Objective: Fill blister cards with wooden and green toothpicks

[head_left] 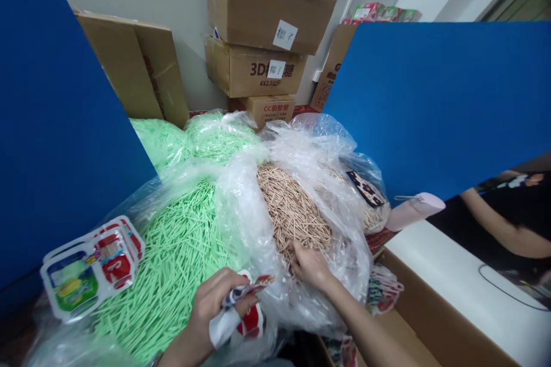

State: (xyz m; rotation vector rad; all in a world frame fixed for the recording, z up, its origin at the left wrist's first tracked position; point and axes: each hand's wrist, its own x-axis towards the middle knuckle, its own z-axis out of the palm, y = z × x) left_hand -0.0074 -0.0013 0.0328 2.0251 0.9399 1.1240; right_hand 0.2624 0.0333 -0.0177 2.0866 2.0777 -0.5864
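Observation:
My left hand (pixel 206 305) is closed around a printed snack pack (pixel 251 320) in red, white and blue, partly covered by my fingers. With fingertips pressed into a heap of thin brown sticks (pixel 293 203), my right hand (pixel 310 267) pinches at its near edge; how many sticks it grips is hidden. The brown sticks fill an open clear plastic bag (pixel 245 200). Beside it, another bag bulges with green sticks (pixel 176 246), just left of my left hand. A few printed plastic packs (pixel 77 284) with green and red compartments rest on the green sticks.
Cardboard boxes (pixel 258 71) are stacked at the back. Blue panels (pixel 447 103) stand on both sides. A patterned phone (pixel 365 188) and a pink bottle (pixel 415 210) lie at right. An open carton (pixel 413 304) holds more packs; another person's arm (pixel 508 226) is beyond.

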